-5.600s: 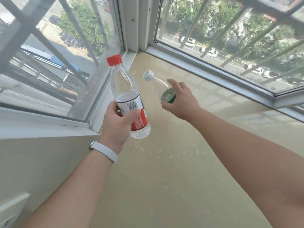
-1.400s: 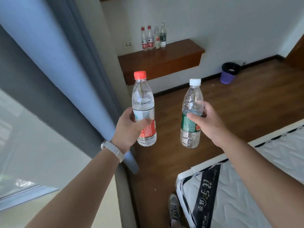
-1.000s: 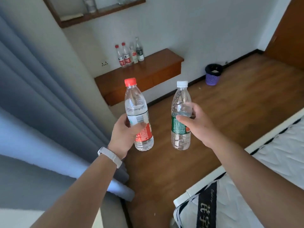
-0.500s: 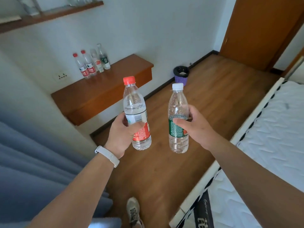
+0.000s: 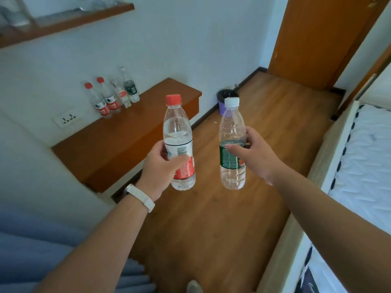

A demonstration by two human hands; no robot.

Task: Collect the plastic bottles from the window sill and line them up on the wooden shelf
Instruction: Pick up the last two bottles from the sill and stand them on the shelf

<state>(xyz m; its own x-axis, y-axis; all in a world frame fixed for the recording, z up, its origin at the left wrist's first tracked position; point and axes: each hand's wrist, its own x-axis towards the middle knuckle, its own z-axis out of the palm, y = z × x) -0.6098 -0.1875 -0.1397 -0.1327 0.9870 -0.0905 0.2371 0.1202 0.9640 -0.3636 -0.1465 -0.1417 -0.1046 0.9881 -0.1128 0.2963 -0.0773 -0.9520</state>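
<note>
Four bottles stand upright in a row along the rear edge of the wooden shelf, by the wall. The left hand grips a red-capped bottle at its label, upright, above the floor. The right hand grips a white-capped bottle at its green label, upright, apart from the first.

Both bare forearms reach forward and up, with the hands level and apart. The left hand, a white band on its wrist, curls round a red-capped bottle. The right hand grips a white-capped bottle, thumb across the label.
</note>
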